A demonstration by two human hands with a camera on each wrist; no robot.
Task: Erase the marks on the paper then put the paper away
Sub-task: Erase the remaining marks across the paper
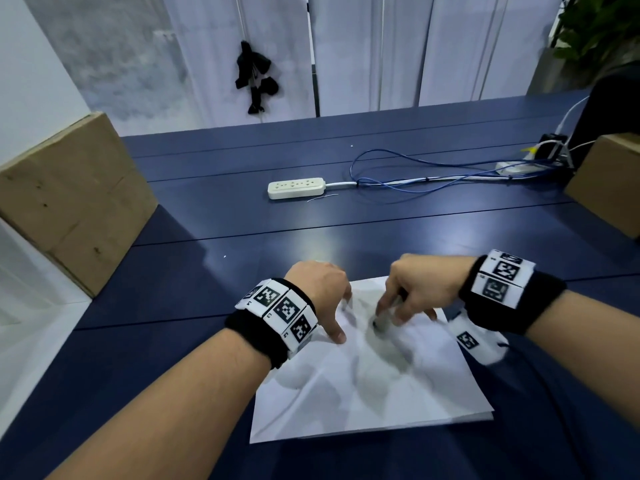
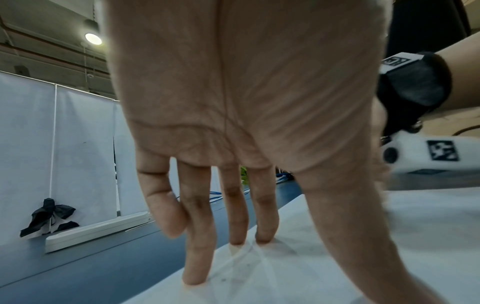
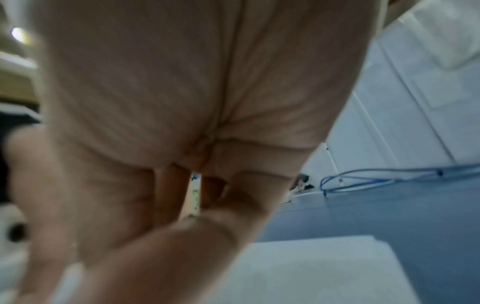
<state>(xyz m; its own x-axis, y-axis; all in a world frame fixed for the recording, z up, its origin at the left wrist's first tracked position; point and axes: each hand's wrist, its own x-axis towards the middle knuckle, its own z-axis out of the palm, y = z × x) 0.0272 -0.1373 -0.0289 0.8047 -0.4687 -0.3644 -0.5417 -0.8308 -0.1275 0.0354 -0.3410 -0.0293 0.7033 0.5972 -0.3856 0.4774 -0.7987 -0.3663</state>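
Note:
A creased white paper (image 1: 363, 386) lies on the dark blue table (image 1: 242, 230) in front of me, with faint grey smudges near its top middle. My left hand (image 1: 337, 317) presses straight fingers (image 2: 236, 222) down on the paper's (image 2: 337, 257) upper left part. My right hand (image 1: 398, 306) pinches a small pale eraser (image 1: 380, 323) whose tip touches the paper by the smudges. The right wrist view is blurred. It shows my curled right hand (image 3: 182, 205) above the paper (image 3: 324, 267), with the eraser hidden behind the fingers.
A white power strip (image 1: 296, 188) and looped blue cables (image 1: 415, 174) lie further back on the table. Cardboard boxes stand at the left edge (image 1: 69, 202) and the right edge (image 1: 606, 181). White partition panels (image 1: 381, 46) close off the back.

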